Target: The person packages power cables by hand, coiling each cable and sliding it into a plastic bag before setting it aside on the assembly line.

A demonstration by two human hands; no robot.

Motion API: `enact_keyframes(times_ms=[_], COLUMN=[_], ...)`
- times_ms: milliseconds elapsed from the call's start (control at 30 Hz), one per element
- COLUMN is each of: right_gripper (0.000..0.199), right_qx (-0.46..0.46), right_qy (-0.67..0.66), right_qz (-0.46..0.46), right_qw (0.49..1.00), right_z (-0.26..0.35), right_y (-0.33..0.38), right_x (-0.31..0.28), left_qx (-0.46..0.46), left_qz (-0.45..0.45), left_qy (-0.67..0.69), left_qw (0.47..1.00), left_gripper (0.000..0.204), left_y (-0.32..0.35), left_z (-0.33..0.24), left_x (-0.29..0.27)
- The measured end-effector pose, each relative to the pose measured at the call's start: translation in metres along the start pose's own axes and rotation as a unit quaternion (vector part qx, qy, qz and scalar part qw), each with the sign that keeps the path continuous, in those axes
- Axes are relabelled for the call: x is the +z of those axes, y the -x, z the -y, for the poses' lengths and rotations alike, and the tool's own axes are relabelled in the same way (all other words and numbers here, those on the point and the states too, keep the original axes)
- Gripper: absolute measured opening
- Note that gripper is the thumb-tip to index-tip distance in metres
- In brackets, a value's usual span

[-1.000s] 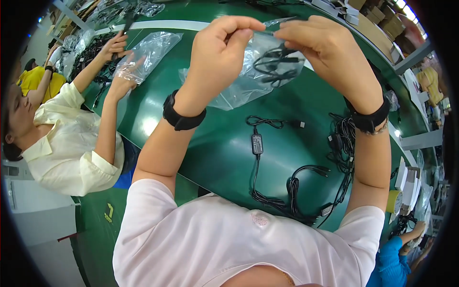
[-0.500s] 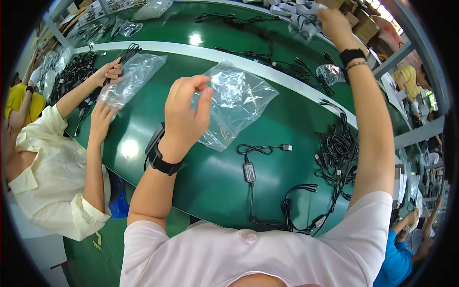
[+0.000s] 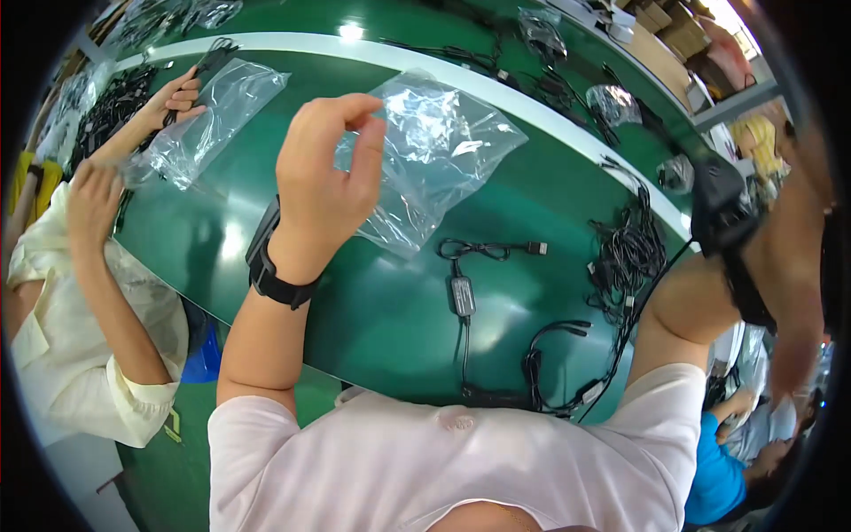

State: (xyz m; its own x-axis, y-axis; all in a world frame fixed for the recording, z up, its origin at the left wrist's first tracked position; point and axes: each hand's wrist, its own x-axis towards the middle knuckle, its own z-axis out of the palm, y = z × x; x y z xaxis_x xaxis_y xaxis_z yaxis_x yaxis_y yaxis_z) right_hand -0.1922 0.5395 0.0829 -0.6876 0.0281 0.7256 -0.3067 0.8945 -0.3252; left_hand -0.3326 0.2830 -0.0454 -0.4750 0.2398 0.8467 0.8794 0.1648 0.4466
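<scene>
My left hand (image 3: 328,168) is raised over the table with its thumb and index finger curled together at the left edge of a clear plastic bag (image 3: 443,142). It appears to pinch the bag, though the fingertips hide the grip. A black strap circles that wrist. My right hand (image 3: 793,293) is a blur at the right rim, with the elbow bent and a black device (image 3: 722,199) strapped at the wrist. Its fingers cannot be made out. Between my arms lies a black USB cable (image 3: 461,297) with a small inline box.
A tangle of black cables (image 3: 629,257) lies at the right. Beyond the white divider (image 3: 541,102) are bagged cables (image 3: 542,35). At the left, a co-worker's hand (image 3: 173,99) holds a black cable beside another clear bag (image 3: 213,120); their other hand (image 3: 93,195) is apart from it.
My right hand has left the bagged cable on the far side and swung back to the right rim. The left hand stays by its bag. The co-worker's nearer hand moved away from their bag.
</scene>
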Motion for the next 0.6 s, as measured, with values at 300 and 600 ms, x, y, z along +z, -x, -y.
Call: enact_keyframes(times_ms=[300,600], right_gripper=[0.023,0.023], right_qx=[-0.166,-0.145], right_qy=[0.228,0.352], right_qz=[-0.123,-0.086], right_qw=[0.951,0.921], right_z=[0.011,0.008], right_y=[0.030,0.088], right_x=[-0.073,-0.106], left_qx=[-0.043,-0.065], left_qz=[0.013,0.042], left_qy=[-0.022,-0.006], left_qw=[0.999,0.997], left_gripper=[0.014,0.013], left_y=[0.031,0.021], left_z=[0.008,-0.014], left_x=[0.003,0.007])
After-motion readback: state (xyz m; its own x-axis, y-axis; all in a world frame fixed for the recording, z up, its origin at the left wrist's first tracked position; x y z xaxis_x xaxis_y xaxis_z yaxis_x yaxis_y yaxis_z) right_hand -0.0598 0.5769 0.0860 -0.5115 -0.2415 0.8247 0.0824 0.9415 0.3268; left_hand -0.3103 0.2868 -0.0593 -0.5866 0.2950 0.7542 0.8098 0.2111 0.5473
